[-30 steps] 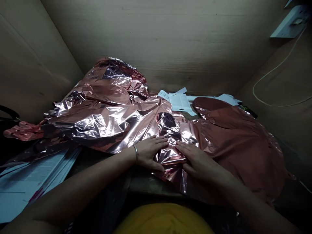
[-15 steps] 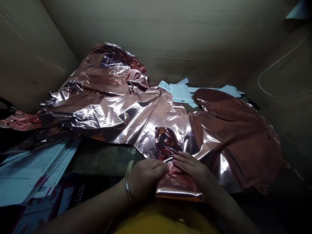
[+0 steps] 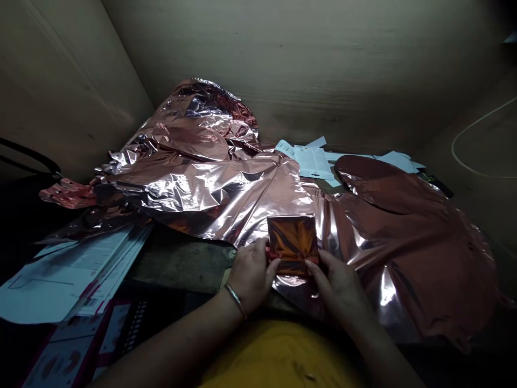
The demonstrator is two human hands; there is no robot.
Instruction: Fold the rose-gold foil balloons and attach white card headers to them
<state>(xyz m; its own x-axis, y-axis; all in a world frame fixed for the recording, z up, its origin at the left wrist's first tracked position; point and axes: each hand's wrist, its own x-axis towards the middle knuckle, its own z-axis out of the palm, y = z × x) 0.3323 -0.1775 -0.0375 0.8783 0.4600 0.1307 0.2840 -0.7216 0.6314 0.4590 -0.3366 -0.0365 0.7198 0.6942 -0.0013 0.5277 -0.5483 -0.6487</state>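
My left hand (image 3: 252, 275) and my right hand (image 3: 335, 280) pinch opposite sides of a folded square of rose-gold foil (image 3: 293, 242), holding it up near the front of the bench. This square is part of a large crumpled rose-gold foil balloon (image 3: 202, 186), which spreads across the bench behind my hands. Its smoother lobe (image 3: 407, 242) runs off to the right, under my right forearm. A thin metal bangle (image 3: 236, 302) circles my left wrist. The foil beneath the square is partly hidden by my hands.
A stack of printed white sheets (image 3: 76, 275) lies at the lower left, next to a dark worktop (image 3: 177, 264). White cards (image 3: 313, 161) lie behind the foil against a beige wall (image 3: 307, 70). A white cable (image 3: 476, 156) hangs at the right.
The foil under my hands is now folded into a neat square and stands more upright. My hands have shifted to its two sides. The view has moved slightly, with the scene sliding right.
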